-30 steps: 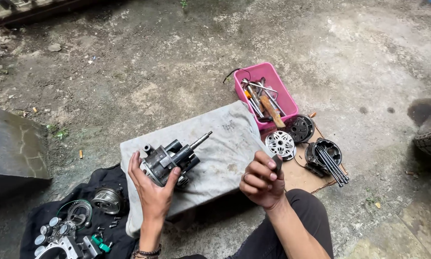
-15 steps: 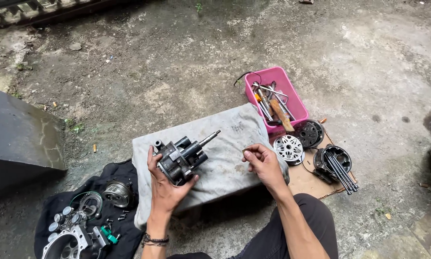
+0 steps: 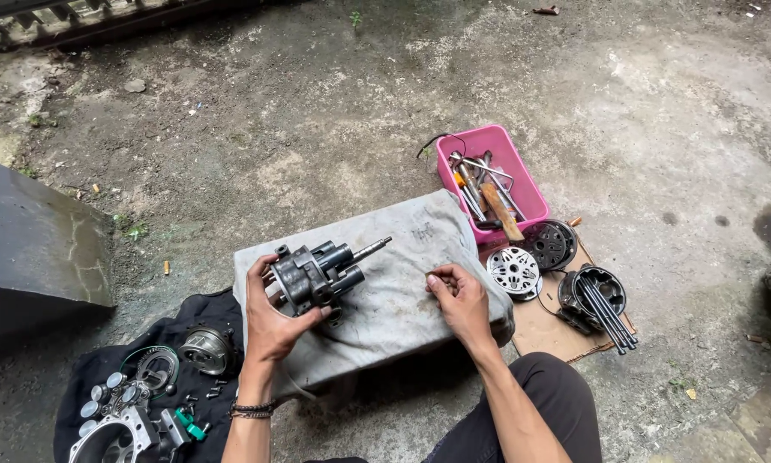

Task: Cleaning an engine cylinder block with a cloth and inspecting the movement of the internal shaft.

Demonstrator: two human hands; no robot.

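The dark metal shaft assembly [image 3: 321, 273] sits over the grey cloth [image 3: 402, 291] on the low desk, with the left hand [image 3: 274, 321] in a firm grip around its body. The right hand [image 3: 460, 296] rests on the cloth nearby, fingers pinched narrow on something too small to tell. Off to the right there's a pink tray [image 3: 522, 184] of tools, and loose parts lie on a black cloth [image 3: 85, 377] on the left.

A pink tray [image 3: 527, 193], a grey stained cloth [image 3: 402, 283], a dark grey metal assembly [image 3: 317, 274] and a black mat [image 3: 102, 377]
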